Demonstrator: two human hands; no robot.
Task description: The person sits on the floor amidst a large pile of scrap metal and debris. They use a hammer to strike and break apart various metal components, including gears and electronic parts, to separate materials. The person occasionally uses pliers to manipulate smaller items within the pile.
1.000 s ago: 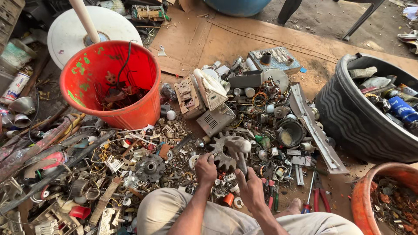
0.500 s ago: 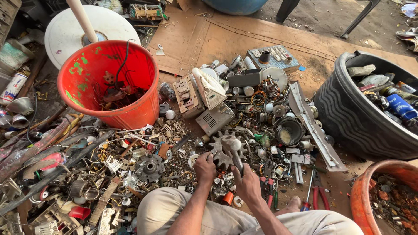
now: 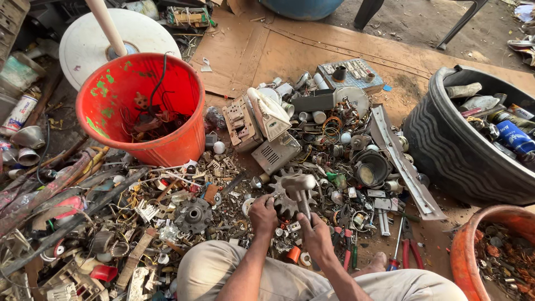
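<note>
I sit on the ground with scrap metal piled in front of my knees. My right hand [image 3: 319,234] is closed around the handle of a grey metal hammer [image 3: 298,184], whose head hovers just above a toothed steel sprocket [image 3: 281,202]. Fingers of my left hand [image 3: 263,214] rest on the sprocket's near left edge, pinning it to the ground. A smaller round gear hub [image 3: 193,214] lies to the left of my left hand.
A red plastic bucket [image 3: 139,111] with wires and scrap stands at the left. At the right sits a black tub [image 3: 457,150] of cans, with an orange tub [image 3: 473,251] nearer. Red-handled pliers [image 3: 409,251] lie by my right leg. Cardboard [image 3: 312,50] covers the ground behind.
The hammer head has shifted slightly up and right over the sprocket. Both hands stay in nearly the same place.
</note>
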